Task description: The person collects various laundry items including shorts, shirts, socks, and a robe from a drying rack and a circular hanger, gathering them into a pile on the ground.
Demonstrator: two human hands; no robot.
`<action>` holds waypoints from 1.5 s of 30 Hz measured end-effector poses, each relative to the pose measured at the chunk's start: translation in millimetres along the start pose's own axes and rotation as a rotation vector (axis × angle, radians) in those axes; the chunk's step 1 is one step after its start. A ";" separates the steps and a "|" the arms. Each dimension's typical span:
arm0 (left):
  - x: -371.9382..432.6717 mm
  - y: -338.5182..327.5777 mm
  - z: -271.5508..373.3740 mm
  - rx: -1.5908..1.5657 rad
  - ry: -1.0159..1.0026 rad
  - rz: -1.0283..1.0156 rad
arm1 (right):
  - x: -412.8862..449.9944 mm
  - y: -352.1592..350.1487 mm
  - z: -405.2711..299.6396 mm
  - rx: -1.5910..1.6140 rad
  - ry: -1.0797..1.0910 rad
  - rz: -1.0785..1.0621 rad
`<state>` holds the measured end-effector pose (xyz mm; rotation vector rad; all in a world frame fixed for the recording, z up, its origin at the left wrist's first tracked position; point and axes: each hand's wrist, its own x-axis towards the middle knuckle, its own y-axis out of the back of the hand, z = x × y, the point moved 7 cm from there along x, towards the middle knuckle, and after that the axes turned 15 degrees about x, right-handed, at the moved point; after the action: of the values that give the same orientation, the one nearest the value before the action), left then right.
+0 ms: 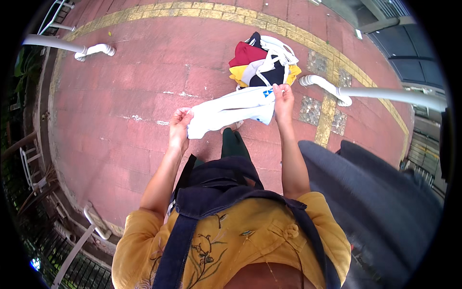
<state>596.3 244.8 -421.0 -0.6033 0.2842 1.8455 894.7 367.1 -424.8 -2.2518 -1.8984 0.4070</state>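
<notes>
A white cloth garment with a blue printed mark is stretched out flat between my two hands. My left hand pinches its left end between thumb and fingers. At the upper right corner, near the blue mark, my right hand grips the fabric. Just beyond the garment, on the paving, stands a white-handled basket heaped with clothes: a red cloth, yellow and grey pieces and dark ones. The cloth hides the near side of the heap.
Red paving with a yellow tactile strip surrounds me. White pipe posts stand left and right of the basket. Dark grey fabric hangs close at my right. A fence and plants border the left side.
</notes>
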 end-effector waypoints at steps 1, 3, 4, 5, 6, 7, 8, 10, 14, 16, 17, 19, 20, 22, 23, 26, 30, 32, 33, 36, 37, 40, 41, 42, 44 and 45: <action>-9.0 17.0 -1.4 0.008 -0.037 0.008 | -20.1 -5.9 -6.5 0.120 -0.001 0.032; -30.2 50.1 -4.6 -0.004 -0.071 -0.021 | -63.1 -19.8 -21.5 0.173 -0.088 0.050; -44.4 64.0 -5.8 -0.072 -0.022 -0.076 | -89.0 -32.4 -30.2 0.335 -0.128 0.019; -59.8 77.6 -5.7 -0.139 0.027 -0.130 | -114.8 -45.5 -38.0 0.495 -0.169 -0.016; -79.1 86.8 -0.2 -0.136 0.040 -0.231 | -142.4 -55.7 -49.6 0.586 -0.163 -0.047; -98.2 93.4 8.5 -0.138 0.029 -0.251 | -166.9 -61.7 -60.4 0.583 -0.141 -0.046; -118.7 95.3 21.8 -0.229 -0.005 -0.298 | -192.9 -72.5 -69.1 0.651 -0.196 -0.107; -150.8 94.9 37.0 -0.321 -0.061 -0.455 | -235.4 -81.7 -94.6 0.718 -0.235 -0.176; -210.3 79.6 15.1 -0.029 -0.192 -0.662 | -326.8 -69.2 -171.6 0.523 -0.082 -0.237; -219.1 77.6 -4.7 0.111 -0.157 -0.593 | -360.7 -54.4 -194.3 0.303 0.128 -0.204; -223.2 75.4 -12.3 0.026 -0.101 -0.547 | -375.8 -40.2 -206.1 0.150 0.257 -0.155; -257.0 64.7 -0.6 -0.106 -0.195 -0.607 | -418.6 -15.3 -239.3 0.168 0.382 -0.059; -269.6 56.5 2.6 -0.113 -0.253 -0.603 | -436.1 -0.5 -257.5 0.163 0.442 -0.041; -309.6 14.9 17.2 -0.147 -0.313 -0.697 | -469.4 47.4 -286.9 0.334 0.542 0.114; -332.8 -5.0 24.6 -0.190 -0.346 -0.746 | -485.4 66.5 -303.2 0.426 0.614 0.146; -400.2 -87.2 24.1 -0.175 -0.430 -0.928 | -521.3 104.8 -333.1 0.395 0.715 0.231; -495.8 -189.6 -30.6 0.361 -1.033 -1.225 | -561.1 152.1 -348.8 -0.536 0.746 0.140; -502.6 -233.3 -18.3 0.015 -0.599 -1.142 | -615.9 246.9 -402.5 -0.363 0.834 0.434; -505.4 -255.1 -19.0 -0.139 -0.380 -1.079 | -641.7 304.4 -416.6 0.018 0.816 0.624; -557.2 -323.7 -59.7 -0.190 -0.462 -1.133 | -669.0 330.7 -446.4 -0.140 1.022 0.611; -572.3 -343.1 -85.3 -0.153 -0.417 -1.205 | -672.7 329.0 -457.7 -0.300 1.049 0.648; -602.5 -382.3 -139.9 0.245 -0.553 -1.408 | -687.7 363.2 -505.3 -0.303 1.063 0.666; -586.2 -393.8 -137.2 0.093 -0.289 -1.279 | -695.9 375.9 -519.7 -0.269 1.102 0.700; -585.7 -402.9 -122.2 0.082 -0.307 -1.277 | -697.3 383.3 -533.0 -0.130 1.119 0.610; -582.9 -423.4 -117.5 0.155 -0.328 -1.358 | -683.3 406.8 -535.4 -0.188 1.116 0.589; -579.5 -432.3 -123.1 0.160 -0.334 -1.359 | -670.6 409.0 -537.8 -0.257 1.089 0.559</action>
<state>1176.9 -129.0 -173.8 -0.2213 -0.1951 0.5667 1343.6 -339.3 28.8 -2.3167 -0.7888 -0.8873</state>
